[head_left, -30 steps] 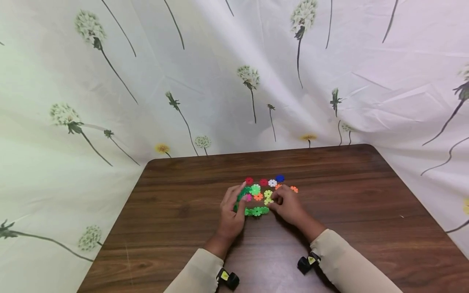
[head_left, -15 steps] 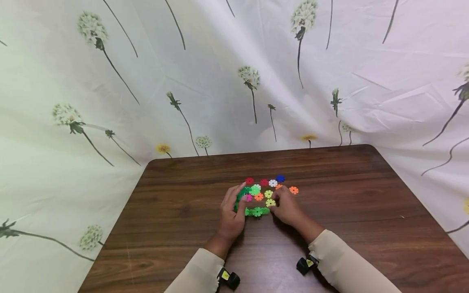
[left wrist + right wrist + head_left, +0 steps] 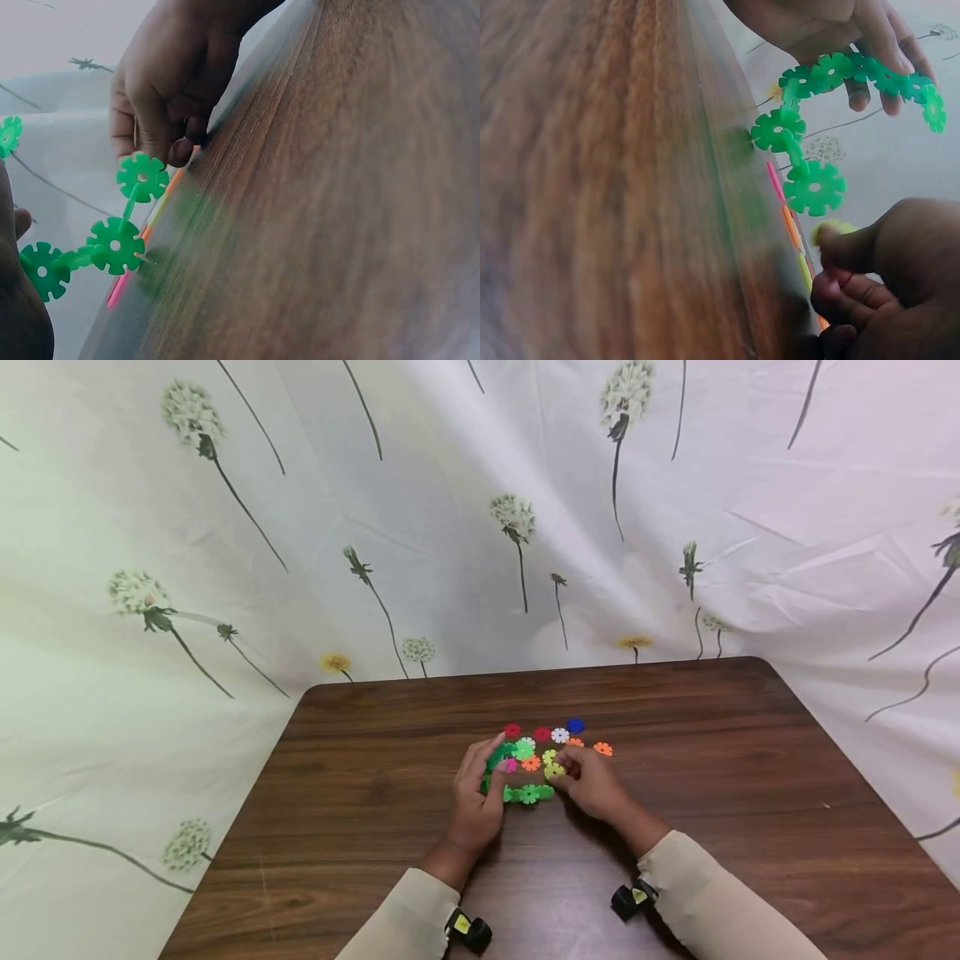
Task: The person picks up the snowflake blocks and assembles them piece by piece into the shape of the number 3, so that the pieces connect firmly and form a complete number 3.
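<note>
Pinching a yellow disc is the R hand, just right of the green chain, whose near end runs L-to-R twd it; can't tell if touching. L hand grips the chain's far-left curve. Vs 0.5s ago: disc's a bit higher, nearer the loose yellow one; L hand abt same.

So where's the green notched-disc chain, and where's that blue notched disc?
Green notched-disc chain (image 3: 823,74): right wrist view, on a middle disc.
Blue notched disc (image 3: 575,726): head view, on its middle.
</note>
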A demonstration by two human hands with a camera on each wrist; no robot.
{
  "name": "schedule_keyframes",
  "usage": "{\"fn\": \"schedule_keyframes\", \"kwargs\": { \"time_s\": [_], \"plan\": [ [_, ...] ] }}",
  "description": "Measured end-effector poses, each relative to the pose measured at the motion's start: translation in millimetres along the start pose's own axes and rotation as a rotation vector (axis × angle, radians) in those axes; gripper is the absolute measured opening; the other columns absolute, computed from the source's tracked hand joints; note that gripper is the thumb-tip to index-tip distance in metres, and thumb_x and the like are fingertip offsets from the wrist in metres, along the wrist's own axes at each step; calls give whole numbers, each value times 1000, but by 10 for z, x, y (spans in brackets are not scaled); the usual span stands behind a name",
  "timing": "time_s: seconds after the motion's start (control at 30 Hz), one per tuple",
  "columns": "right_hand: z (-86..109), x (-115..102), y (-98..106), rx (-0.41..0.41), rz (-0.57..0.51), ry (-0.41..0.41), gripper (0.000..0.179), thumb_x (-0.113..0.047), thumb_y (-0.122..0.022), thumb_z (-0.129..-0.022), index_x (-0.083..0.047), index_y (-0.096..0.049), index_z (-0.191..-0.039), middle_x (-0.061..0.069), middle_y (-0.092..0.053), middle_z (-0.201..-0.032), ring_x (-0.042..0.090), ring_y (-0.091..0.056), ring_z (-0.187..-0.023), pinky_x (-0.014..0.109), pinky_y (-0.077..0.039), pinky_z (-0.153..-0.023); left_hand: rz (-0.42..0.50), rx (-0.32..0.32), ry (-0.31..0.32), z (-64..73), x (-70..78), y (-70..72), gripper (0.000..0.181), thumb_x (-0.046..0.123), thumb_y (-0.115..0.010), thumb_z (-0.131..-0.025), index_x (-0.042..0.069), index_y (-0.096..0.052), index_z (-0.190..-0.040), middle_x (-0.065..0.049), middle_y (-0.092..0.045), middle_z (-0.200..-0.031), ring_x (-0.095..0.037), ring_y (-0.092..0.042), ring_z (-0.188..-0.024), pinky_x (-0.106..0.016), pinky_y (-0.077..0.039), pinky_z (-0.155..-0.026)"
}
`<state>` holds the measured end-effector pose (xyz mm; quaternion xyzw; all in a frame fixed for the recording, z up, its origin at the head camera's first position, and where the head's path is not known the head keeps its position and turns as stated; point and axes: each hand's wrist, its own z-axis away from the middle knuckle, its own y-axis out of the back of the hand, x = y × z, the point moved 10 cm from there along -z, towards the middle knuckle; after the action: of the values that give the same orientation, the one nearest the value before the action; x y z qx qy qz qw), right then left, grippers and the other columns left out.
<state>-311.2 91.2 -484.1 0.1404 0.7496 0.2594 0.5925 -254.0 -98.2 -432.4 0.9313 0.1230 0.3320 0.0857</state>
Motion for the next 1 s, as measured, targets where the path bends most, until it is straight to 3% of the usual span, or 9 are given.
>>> {"fn": "schedule_keyframes", "kwargs": {
  "time_s": [0.13, 0.3, 0.6, 0.83, 1.0],
  "plan": [
    [17, -92, 62, 66, -85, 78, 4, -5, -78, -100, -2, -76, -99, 9, -72, -86, 10, -56, -77, 25, -48, -71, -21, -2, 1, 1, 9, -1, 48, -8, -60, -106, 3, -60, -152, -25, -67, -135, -34, -66, -126, -18, -47, -116],
    [63, -238, 128, 131, -245, 164, 7, -8, -73, -104, -2, -77, -102, 15, -75, -94, 5, -59, -79, 25, -52, -71, -34, -8, -6, -2, 26, -3, 47, -6, -61, -107, 2, -59, -153, -26, -66, -135, -33, -67, -127, -18, -47, -117],
    [117, -361, 176, 193, -384, 193, 9, -3, -69, -106, 4, -73, -101, 20, -67, -84, 6, -59, -75, 24, -52, -67, -33, -8, -9, -7, 47, 12, 48, -7, -63, -105, 2, -61, -152, -19, -68, -135, -31, -68, -124, -16, -48, -114],
    [112, -401, 159, 176, -456, 190, 13, -1, -64, -108, 9, -69, -103, 36, -68, -89, 14, -68, -71, 33, -60, -66, -30, -1, -29, -15, 55, 13, 49, -8, -64, -104, 3, -62, -152, -19, -68, -132, -30, -68, -121, -17, -50, -111],
    [117, -429, 165, 176, -479, 198, 13, 0, -63, -109, 9, -69, -102, 18, -73, -86, 21, -68, -68, 33, -61, -65, -29, -4, -43, -13, 67, 8, 50, -11, -64, -102, 1, -62, -150, -21, -68, -131, -32, -69, -120, -17, -50, -112]
  ]
}}
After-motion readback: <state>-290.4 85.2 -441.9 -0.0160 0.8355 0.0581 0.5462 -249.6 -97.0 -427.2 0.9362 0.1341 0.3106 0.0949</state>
